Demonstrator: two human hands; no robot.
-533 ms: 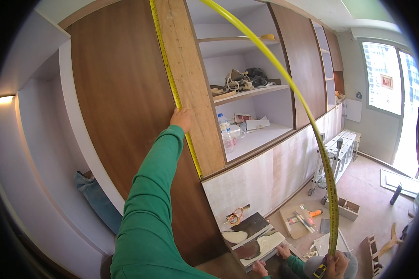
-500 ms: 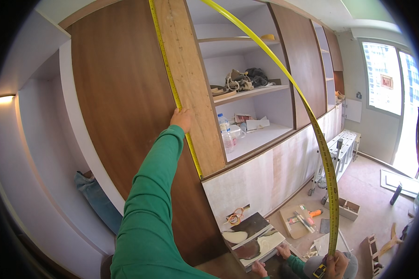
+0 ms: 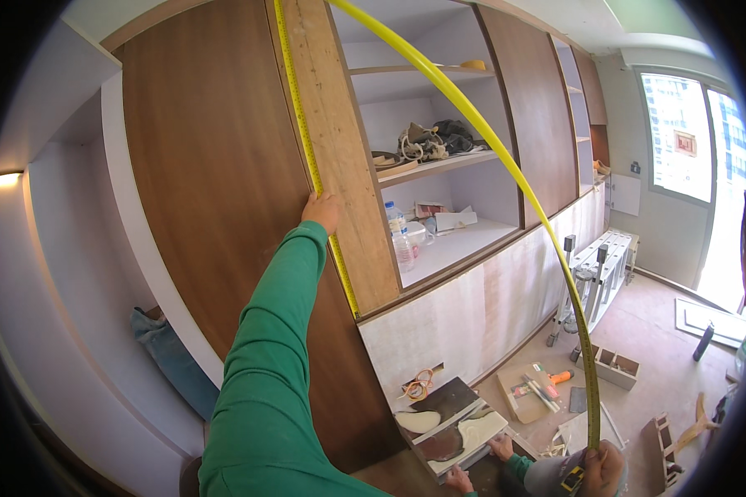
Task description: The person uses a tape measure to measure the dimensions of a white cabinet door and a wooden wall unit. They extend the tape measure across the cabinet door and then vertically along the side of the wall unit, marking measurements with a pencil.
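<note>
A yellow tape measure blade (image 3: 309, 149) runs down along a bare wood strip (image 3: 327, 99) beside a brown cabinet panel (image 3: 215, 166). My left hand (image 3: 322, 212), in a green sleeve, is closed at the strip's edge, holding the blade against the wood; its fingertips are partly hidden. Beyond the top of the picture the blade leaves view, and a long yellow length arcs back down to the lower right. There my right hand (image 3: 607, 470) grips the tape measure case (image 3: 572, 479), which is black and yellow.
Below, a co-worker's hands (image 3: 501, 447) touch a board with white patches (image 3: 479, 431). Open shelves (image 3: 460, 170) hold bottles, bags and scraps. On the floor are a folded metal ladder (image 3: 598, 269), a wooden box (image 3: 617, 366), an orange-handled tool (image 3: 561, 377) and a black canister (image 3: 704, 342).
The arcing length of tape has shifted left at the top and turned more edge-on near my right hand. My left hand keeps its place on the strip. The view has shifted slightly.
</note>
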